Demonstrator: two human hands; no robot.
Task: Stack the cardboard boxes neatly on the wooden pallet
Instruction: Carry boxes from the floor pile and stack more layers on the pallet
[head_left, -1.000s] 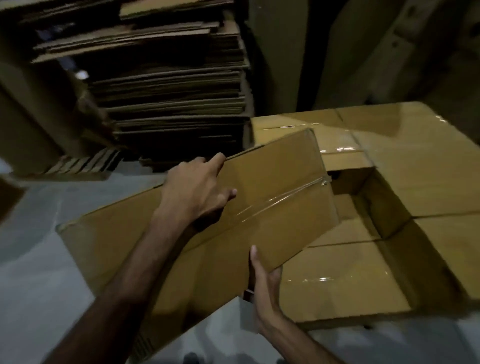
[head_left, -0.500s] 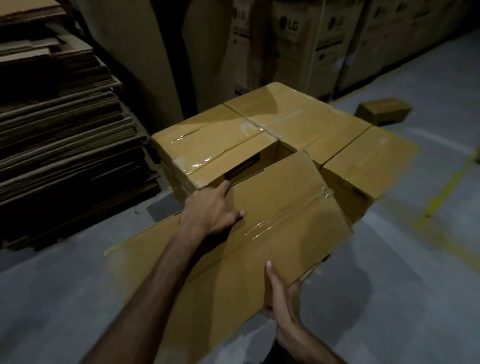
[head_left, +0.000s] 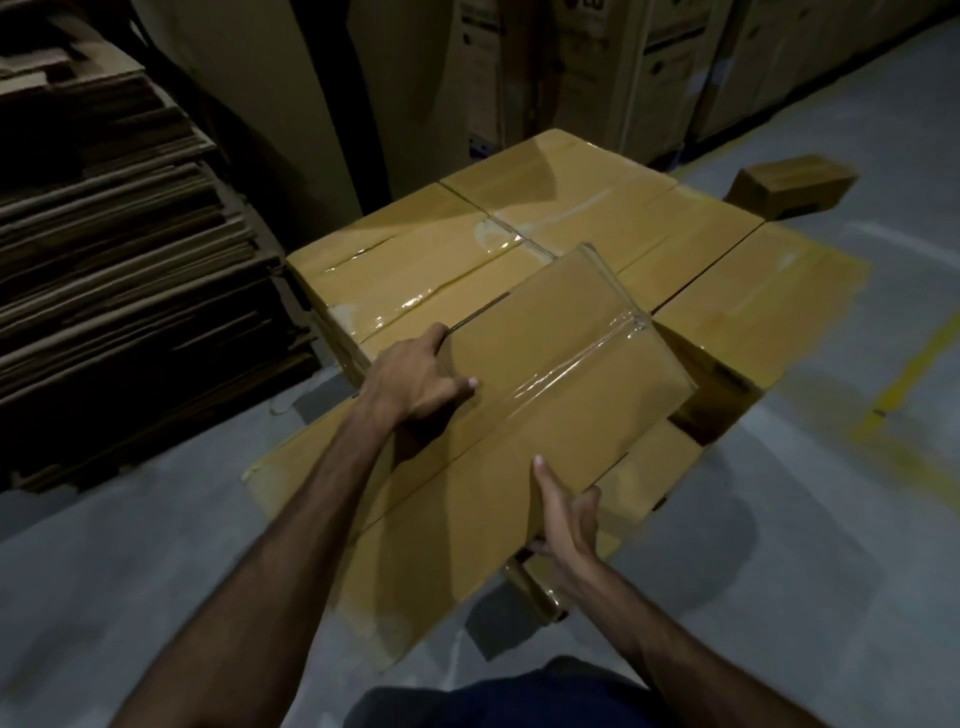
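partial LG logo, tall back carton (head_left: 587, 62)

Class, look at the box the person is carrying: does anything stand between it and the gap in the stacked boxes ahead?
Nothing visible does. The carried box, gripped by the left hand and right hand, hangs over the open gap among the stacked boxes.

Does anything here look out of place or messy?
One small box lies alone on the floor, apart from the stacked boxes. The flattened cardboard pile on the left is ragged, its edges uneven. The pallet itself is hidden.
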